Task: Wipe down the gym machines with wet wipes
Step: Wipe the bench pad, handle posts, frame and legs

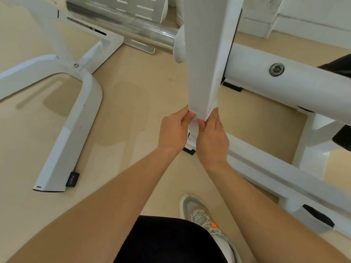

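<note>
A white upright post (204, 54) of a gym machine runs down the middle of the view. A white wet wipe (201, 112) is wrapped around its lower end. My left hand (173, 132) pinches the wipe from the left and my right hand (212, 139) pinches it from the right. Their fingertips nearly meet in front of the post. Most of the wipe blends with the white paint, so its edges are hard to tell.
A chrome weight sleeve (121, 21) sticks out to the left of the post. A white round frame tube (284, 82) with a bolt runs right. Another white machine leg (64, 141) lies on the beige floor at left. My shoe (205, 215) stands below.
</note>
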A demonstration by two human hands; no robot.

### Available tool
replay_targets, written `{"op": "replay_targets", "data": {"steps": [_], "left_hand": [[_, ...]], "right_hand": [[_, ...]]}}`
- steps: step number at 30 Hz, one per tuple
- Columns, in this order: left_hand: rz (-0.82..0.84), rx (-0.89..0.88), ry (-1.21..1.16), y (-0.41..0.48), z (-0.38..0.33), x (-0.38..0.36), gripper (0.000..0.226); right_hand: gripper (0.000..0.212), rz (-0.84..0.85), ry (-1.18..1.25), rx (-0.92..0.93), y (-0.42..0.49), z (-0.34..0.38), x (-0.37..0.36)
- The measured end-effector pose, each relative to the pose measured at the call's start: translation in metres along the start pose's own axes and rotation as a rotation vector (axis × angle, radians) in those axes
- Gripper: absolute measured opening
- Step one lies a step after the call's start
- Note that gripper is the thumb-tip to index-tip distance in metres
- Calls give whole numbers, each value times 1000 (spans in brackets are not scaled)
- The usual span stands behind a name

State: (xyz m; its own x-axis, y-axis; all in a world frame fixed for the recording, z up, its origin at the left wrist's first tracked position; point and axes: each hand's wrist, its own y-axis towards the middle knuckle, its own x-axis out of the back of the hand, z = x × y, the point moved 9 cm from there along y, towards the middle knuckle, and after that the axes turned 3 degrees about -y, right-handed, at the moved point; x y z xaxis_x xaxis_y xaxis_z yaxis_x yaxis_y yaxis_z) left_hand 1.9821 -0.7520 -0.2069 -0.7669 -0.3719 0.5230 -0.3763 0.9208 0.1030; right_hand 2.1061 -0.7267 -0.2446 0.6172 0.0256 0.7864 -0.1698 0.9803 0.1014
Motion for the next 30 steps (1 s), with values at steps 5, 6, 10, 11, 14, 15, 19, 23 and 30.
{"op": "replay_targets", "data": {"steps": [5, 6, 10, 11, 14, 15, 19, 23, 30], "left_hand": [[92, 85, 128, 1, 39, -24, 39], [106, 96, 154, 0, 44, -27, 37], [133, 138, 203, -3, 71, -44, 28], [136, 155, 208, -4, 78, -48, 28], [146, 224, 202, -8, 96, -59, 30], [146, 246, 194, -9, 100, -61, 31], [122, 277, 155, -9, 97, -57, 29], [58, 243, 43, -4, 64, -35, 19], [-73, 86, -23, 3, -4, 18, 10]], "right_hand": [[64, 46, -220, 13, -2, -30, -37], [63, 89, -279, 22, -3, -34, -44], [60, 115, -465, 72, -3, -48, -55], [61, 106, -483, 82, -4, -49, -55], [63, 163, -526, 104, -3, -53, -60], [63, 184, -521, 100, -2, -54, -60], [62, 161, -416, 104, 0, -46, -47], [58, 24, -274, 119, 5, -28, -17], [50, -397, -162, 276, 4, 21, 59]]}}
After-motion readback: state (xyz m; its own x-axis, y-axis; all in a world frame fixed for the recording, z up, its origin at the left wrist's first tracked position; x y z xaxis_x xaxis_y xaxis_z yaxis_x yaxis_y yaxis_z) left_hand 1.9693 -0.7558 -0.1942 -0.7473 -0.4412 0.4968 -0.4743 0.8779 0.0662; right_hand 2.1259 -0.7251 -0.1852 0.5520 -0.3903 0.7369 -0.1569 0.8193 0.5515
